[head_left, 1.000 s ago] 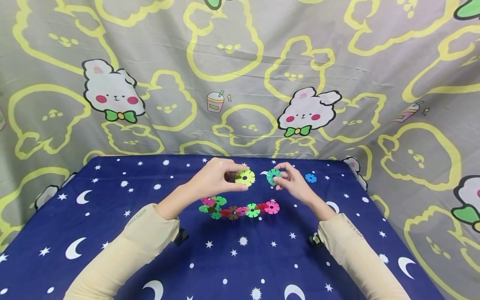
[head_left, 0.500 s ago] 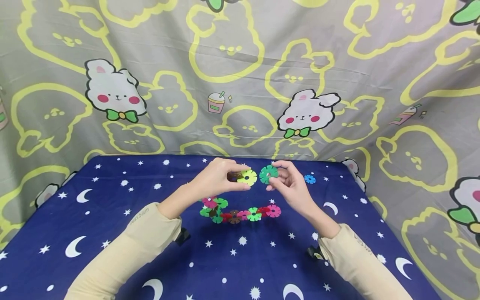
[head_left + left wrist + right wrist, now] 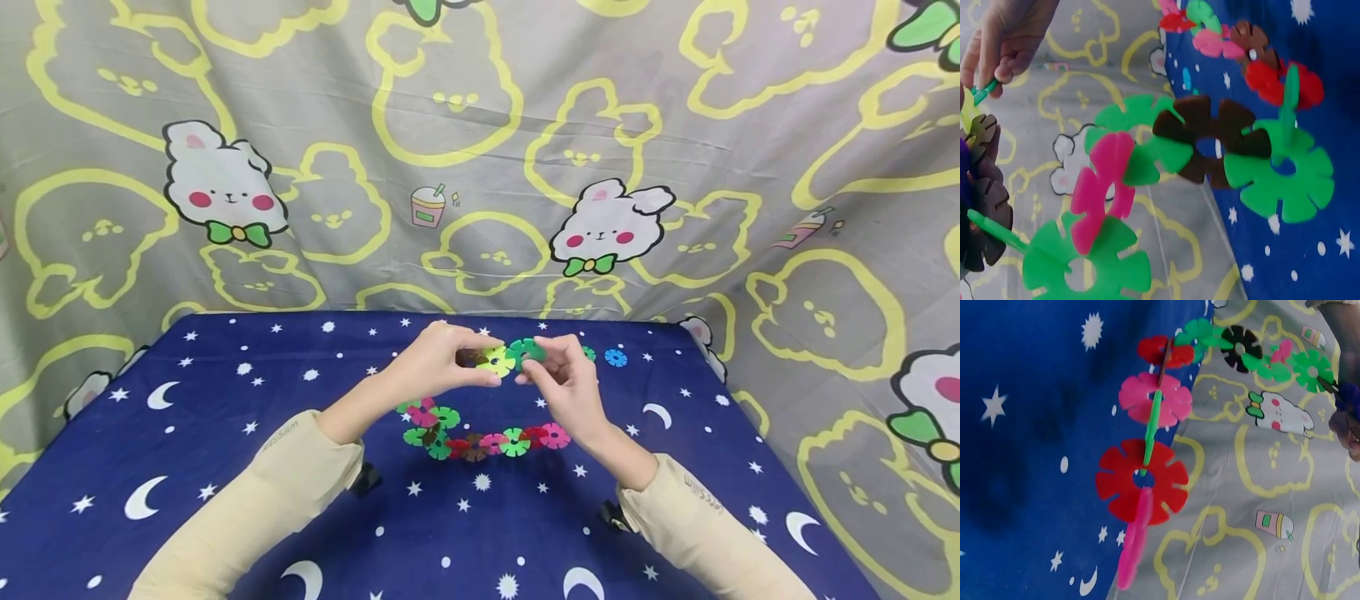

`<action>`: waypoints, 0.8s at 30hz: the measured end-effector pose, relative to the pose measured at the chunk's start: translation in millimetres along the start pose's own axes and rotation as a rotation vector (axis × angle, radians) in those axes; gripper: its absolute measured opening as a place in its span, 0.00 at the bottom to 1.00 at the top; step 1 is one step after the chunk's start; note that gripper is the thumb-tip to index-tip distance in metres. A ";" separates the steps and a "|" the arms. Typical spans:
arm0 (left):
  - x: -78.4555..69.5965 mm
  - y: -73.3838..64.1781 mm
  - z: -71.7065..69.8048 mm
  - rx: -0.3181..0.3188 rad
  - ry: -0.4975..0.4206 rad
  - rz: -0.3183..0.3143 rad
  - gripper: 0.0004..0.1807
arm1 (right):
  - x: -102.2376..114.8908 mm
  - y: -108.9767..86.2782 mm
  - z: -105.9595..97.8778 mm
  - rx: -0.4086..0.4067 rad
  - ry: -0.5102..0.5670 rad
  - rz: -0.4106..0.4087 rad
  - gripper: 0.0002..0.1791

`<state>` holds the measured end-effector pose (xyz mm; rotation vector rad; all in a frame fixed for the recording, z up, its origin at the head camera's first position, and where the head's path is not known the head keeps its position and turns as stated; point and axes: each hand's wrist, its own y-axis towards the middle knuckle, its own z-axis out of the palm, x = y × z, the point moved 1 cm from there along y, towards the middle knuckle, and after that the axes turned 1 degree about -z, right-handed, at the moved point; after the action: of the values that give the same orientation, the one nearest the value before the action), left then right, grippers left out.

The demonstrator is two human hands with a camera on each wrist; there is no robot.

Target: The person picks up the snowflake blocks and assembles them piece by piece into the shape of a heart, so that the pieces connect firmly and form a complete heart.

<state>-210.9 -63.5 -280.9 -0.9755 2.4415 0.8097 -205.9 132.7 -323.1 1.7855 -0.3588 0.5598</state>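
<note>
In the head view my left hand (image 3: 442, 357) pinches a yellow notched snowflake disc (image 3: 495, 363) at the end of a chain of interlocking discs. My right hand (image 3: 566, 383) pinches a green snowflake disc (image 3: 522, 353) between thumb and fingers, its left edge right at the yellow one. Below both hands hangs the chain's far part, ending in a pink disc (image 3: 555, 435). The left wrist view shows green, pink and brown discs (image 3: 1210, 140) linked edge to edge. In the right wrist view, a purple disc (image 3: 1349, 397) sits by the left hand's fingers.
A blue disc (image 3: 616, 357) lies at the back right of the table, with a green disc (image 3: 589, 354) beside it, partly hidden by the right hand. The dark blue cloth (image 3: 480, 533) has moons and stars. Behind the table hangs a grey patterned curtain (image 3: 330, 100).
My right hand has moved left with the green disc, from apart to meeting the yellow disc's edge. The left hand stays nearly in place. The hanging chain sits slightly lower in view.
</note>
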 end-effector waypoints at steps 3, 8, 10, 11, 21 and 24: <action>-3.1 -1.7 2.1 -0.001 -0.008 -0.033 0.24 | 1.2 -1.8 1.3 0.006 -0.014 -0.021 0.14; -6.1 -1.1 4.4 0.009 0.027 -0.019 0.25 | 0.8 -6.1 2.5 0.009 -0.016 -0.004 0.14; -5.7 -0.7 5.7 0.024 0.035 -0.015 0.25 | -1.6 -8.7 2.6 0.013 0.014 0.016 0.13; -4.8 -0.6 6.5 0.031 0.035 -0.014 0.25 | -3.0 -9.7 2.3 0.021 0.042 0.027 0.12; -0.7 -1.3 7.8 0.067 -0.139 -0.047 0.22 | -0.7 -9.7 -8.1 0.037 0.077 0.060 0.15; -0.2 -0.6 7.8 0.085 -0.139 -0.044 0.22 | 1.6 -10.8 -9.8 0.027 0.019 0.103 0.15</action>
<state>-209.2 -58.8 -287.0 -0.9067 2.3088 0.7271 -200.8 145.2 -328.9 1.7935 -0.4337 0.6559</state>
